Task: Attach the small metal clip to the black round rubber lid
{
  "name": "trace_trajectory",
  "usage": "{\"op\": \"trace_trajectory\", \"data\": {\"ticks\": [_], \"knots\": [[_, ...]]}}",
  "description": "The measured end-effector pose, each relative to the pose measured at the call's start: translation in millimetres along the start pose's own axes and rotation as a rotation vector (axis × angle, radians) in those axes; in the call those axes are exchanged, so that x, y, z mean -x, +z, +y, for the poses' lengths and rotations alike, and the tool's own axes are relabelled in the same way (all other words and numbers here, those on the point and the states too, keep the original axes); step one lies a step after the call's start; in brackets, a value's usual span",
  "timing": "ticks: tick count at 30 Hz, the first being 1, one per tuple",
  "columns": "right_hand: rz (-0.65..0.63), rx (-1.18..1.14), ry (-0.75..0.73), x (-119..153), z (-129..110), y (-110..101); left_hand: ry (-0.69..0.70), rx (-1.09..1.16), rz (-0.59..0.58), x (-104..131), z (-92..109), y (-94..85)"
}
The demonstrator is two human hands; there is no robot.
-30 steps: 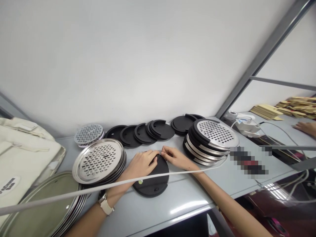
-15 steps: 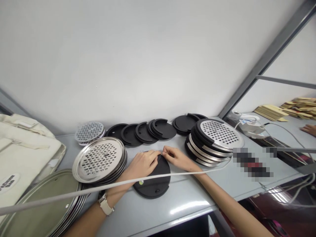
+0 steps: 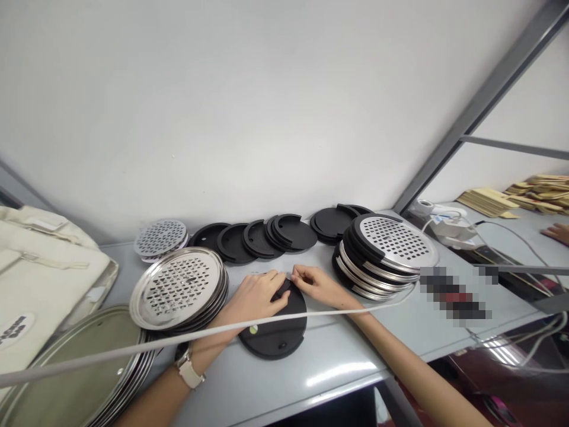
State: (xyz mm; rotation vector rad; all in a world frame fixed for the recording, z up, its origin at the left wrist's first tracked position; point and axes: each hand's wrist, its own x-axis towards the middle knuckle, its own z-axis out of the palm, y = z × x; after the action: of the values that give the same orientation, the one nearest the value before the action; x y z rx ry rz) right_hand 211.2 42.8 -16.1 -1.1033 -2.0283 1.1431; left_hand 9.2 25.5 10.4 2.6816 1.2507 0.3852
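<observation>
A black round base (image 3: 280, 332) with a raised partial rim lies flat on the grey table, a small green-and-white round spot near its left edge. My left hand (image 3: 262, 295) is closed over its far left rim, with a dark piece between thumb and fingers; whether that is the rim or a separate part I cannot tell. At the far edge of the base, my right hand (image 3: 315, 284) is pinched close to the left fingertips. What sits in that pinch is too small and hidden to name.
Metal grater discs (image 3: 184, 290) are stacked at left, more graters with black rims (image 3: 395, 240) at right. Several black bases (image 3: 296, 232) line the wall. A white cable (image 3: 178, 339) crosses in front. Large olive discs (image 3: 75, 367) and a cream bag (image 3: 48, 284) are left; another person's hand (image 3: 558, 232) is far right.
My left thumb and fingers have parted slightly, showing a dark piece between them. My right hand stays almost in place, still pinched at the base's far edge.
</observation>
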Motion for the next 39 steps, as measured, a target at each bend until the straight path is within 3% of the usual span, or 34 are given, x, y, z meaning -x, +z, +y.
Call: {"op": "trace_trajectory", "data": {"ticks": [14, 23, 39], "knots": [[-0.101, 0.091, -0.024, -0.3, -0.6, -2.5, 0.125, 0.048, -0.044, 1.8, -3.1, -7.3], [-0.137, 0.082, -0.033, 0.0, -2.0, -5.4, 0.004, 0.055, -0.063, 2.4, -1.2, -7.0], [-0.156, 0.065, -0.023, 1.7, -6.5, -7.0, 0.070, 0.131, -0.042, 3.0, -1.9, -7.4]]}}
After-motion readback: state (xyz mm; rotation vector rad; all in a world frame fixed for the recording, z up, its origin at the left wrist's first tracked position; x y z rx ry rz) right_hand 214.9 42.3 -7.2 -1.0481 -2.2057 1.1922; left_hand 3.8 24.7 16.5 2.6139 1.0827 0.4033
